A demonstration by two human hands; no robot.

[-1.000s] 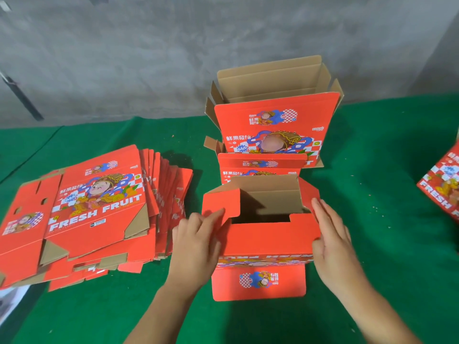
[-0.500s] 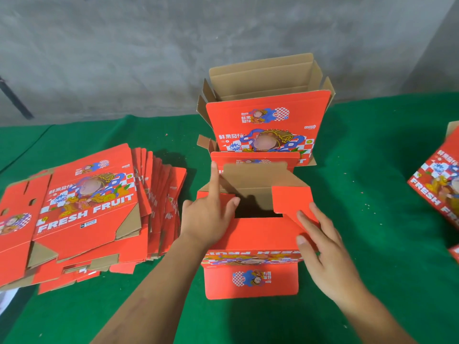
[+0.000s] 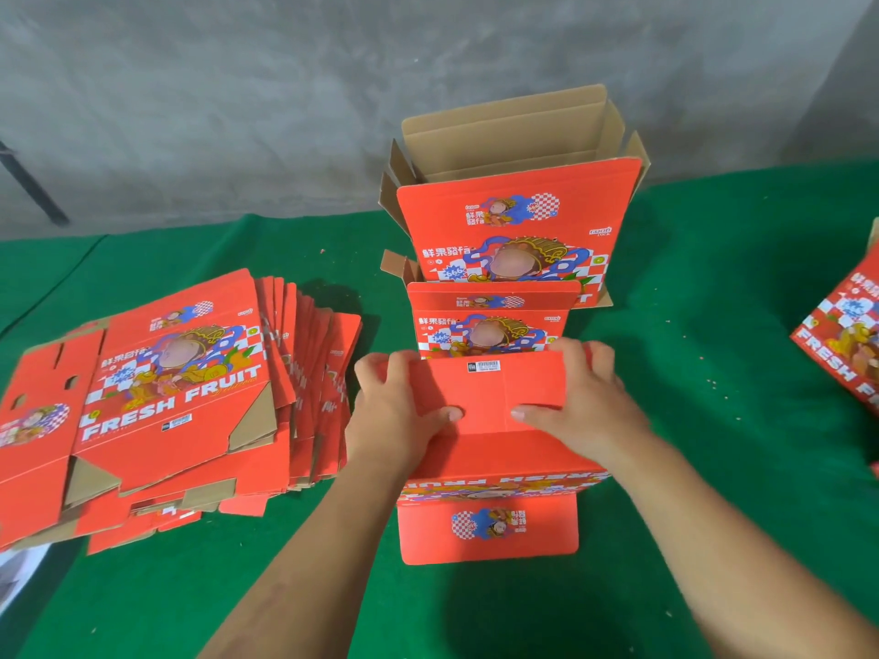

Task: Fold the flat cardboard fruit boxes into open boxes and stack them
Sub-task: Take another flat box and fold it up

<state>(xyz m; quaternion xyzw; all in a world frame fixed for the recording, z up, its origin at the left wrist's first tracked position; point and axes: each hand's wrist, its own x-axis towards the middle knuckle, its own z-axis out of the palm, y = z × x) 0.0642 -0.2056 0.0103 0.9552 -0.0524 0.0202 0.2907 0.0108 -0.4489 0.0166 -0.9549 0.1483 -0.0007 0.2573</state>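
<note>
Fruit box [image 3: 490, 449] is sitting bottom-up on the desk [image 3: 713, 420], between both hands. Left hand [image 3: 395, 416] and right hand [image 3: 585, 401] are gripping its sides, thumbs pressing the bottom flaps [image 3: 485, 397] flat, likely so they lock. Finished stack [image 3: 513, 221] is waiting just beyond the fingers.

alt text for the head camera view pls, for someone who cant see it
Both the left hand and right hand press the closed flaps of a red fruit box on a green table. Flat boxes lie left; folded open boxes stand behind.
</note>
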